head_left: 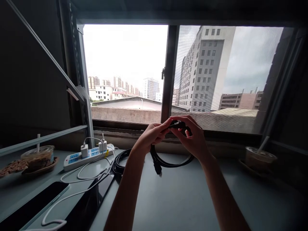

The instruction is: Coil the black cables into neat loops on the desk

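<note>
Head cam: L hand (151, 136) + R hand (194, 138) fingers pinching blk cable (172, 165); window (171, 70) behind, grey desk (178, 195) below window, pwr strip (92, 155) window's lower L.

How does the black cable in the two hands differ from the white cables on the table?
Pose: the black cable is gathered into a loop, held by the left hand and right hand; the white cables mostly lie in loose, open curves. Thickness: the black cable, bundled, looks thicker than the white cables. Both are flexible cords.
</note>
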The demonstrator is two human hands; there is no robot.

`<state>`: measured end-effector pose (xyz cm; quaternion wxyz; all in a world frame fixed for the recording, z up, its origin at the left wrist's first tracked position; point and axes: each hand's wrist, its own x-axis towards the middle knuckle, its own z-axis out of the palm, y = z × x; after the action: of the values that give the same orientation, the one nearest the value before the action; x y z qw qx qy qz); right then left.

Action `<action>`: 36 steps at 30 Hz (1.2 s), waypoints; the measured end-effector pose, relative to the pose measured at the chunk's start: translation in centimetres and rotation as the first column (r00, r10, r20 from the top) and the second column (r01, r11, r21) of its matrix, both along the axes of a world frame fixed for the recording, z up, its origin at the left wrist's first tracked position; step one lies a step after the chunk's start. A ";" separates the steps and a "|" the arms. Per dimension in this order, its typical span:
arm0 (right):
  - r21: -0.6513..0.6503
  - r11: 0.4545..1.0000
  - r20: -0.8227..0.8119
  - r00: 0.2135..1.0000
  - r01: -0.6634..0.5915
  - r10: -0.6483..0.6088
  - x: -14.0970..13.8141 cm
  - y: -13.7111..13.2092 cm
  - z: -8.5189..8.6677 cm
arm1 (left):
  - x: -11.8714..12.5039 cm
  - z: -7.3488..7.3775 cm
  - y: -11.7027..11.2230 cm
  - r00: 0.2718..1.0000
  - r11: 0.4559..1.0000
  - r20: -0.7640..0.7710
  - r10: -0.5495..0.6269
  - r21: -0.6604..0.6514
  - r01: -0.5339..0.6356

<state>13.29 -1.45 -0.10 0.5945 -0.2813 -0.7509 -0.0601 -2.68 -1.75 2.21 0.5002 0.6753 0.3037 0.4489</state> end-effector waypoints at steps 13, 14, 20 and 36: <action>-0.271 0.957 -0.522 0.819 0.105 -0.238 2.1 8.3 -4.0 | 1.1 -2.9 4.0 0.821 0.906 -0.388 0.418 0.109 -0.409; -0.325 0.941 -0.473 0.845 0.097 -0.251 2.2 8.9 -4.8 | 1.3 -3.6 4.9 0.788 0.893 -0.439 0.433 0.087 -0.442; -0.660 0.750 -0.165 0.965 0.045 -0.203 3.0 11.5 -9.5 | 0.3 -7.8 9.6 0.670 0.849 -0.592 0.449 0.050 -0.525; -0.820 0.520 0.112 0.957 0.241 -0.266 3.0 13.5 -19.6 | 0.9 -13.5 12.3 0.320 0.856 -0.855 0.408 0.235 -0.461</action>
<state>16.28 12.06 -19.67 0.3880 -0.6334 -0.6336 0.2164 -1.83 10.56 -11.32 0.1461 0.6869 0.6979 0.1405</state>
